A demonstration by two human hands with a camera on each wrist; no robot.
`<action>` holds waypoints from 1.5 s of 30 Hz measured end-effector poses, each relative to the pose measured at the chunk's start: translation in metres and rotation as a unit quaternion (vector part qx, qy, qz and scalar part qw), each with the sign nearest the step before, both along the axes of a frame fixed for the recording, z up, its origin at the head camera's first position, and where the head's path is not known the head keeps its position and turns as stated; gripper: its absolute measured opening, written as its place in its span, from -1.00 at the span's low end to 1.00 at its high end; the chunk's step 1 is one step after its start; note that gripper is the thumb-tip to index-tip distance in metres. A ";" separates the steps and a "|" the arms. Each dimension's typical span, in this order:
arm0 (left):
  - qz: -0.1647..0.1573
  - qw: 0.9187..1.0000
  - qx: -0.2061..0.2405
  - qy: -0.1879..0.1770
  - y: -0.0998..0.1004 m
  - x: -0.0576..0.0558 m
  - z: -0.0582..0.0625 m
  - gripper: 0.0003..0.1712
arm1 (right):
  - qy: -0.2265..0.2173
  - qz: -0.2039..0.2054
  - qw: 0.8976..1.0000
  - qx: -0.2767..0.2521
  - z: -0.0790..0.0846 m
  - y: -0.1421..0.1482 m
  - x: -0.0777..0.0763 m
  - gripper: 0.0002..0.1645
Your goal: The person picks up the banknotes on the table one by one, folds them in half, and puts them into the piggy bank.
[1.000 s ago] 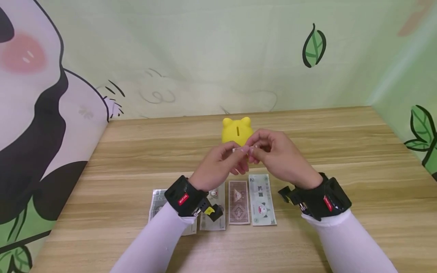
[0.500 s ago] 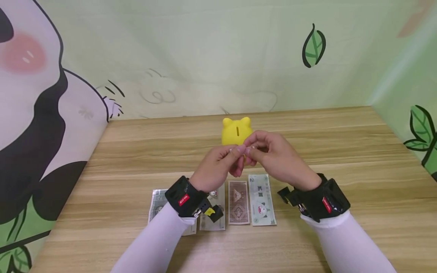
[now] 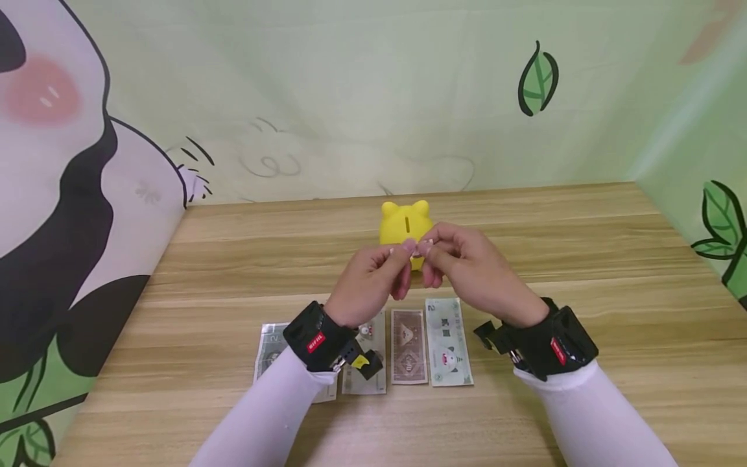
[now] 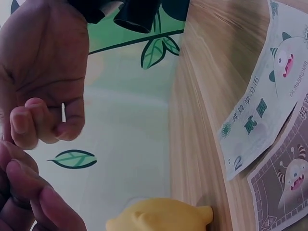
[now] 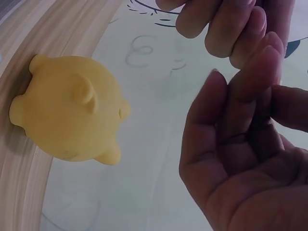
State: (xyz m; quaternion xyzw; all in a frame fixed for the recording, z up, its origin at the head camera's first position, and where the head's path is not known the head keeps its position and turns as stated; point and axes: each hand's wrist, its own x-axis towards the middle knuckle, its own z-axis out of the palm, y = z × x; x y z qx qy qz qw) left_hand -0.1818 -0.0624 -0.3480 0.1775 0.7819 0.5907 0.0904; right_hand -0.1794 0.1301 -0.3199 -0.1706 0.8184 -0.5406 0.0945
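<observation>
Both hands meet in front of the yellow piggy bank [image 3: 395, 226], above the table. My left hand [image 3: 369, 280] and right hand [image 3: 474, 267] pinch a small pale folded paper [image 3: 429, 242] between thumbs and fingertips; most of it is hidden by the fingers, so its printing cannot be read. The left wrist view has the left hand's fingers [image 4: 29, 187] at lower left, and the right wrist view has the right hand's fingers [image 5: 204, 125] close against the left hand. The piggy bank, with a slot on top, stands untouched just beyond the hands.
Toy banknotes lie in a row nearer the body: a pale green one [image 3: 449, 344], a brown one [image 3: 408, 350], a greyish one [image 3: 364, 379] and a dark green one [image 3: 270, 344] partly under the left forearm. A printed cloth wall [image 3: 350, 117] rises behind the wooden table [image 3: 554, 246].
The fingertips have shifted slightly along the folded paper, and less of it shows than one second ago. The left thumb has risen a little. Piggy bank and banknotes have stayed put.
</observation>
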 end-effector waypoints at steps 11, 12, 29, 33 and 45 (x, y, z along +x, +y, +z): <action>-0.009 0.999 0.034 0.015 0.001 -0.001 -0.001 -0.53 | 0.001 0.014 1.000 -0.018 0.002 0.002 0.001 -0.78; -0.013 0.999 0.030 0.016 0.001 -0.001 -0.001 -0.52 | -0.001 0.017 1.000 -0.020 0.002 0.002 0.001 -0.78; -0.044 0.998 -0.001 0.035 0.003 0.002 -0.001 -0.41 | -0.021 0.063 0.998 -0.005 0.001 -0.001 0.001 -0.74; -0.036 0.999 0.014 0.035 0.004 0.003 0.000 -0.41 | -0.023 0.071 0.997 -0.008 0.000 0.000 0.001 -0.72; -0.030 0.999 0.025 0.032 0.004 0.004 0.000 -0.42 | -0.010 0.100 0.995 -0.008 0.000 0.003 0.000 -0.71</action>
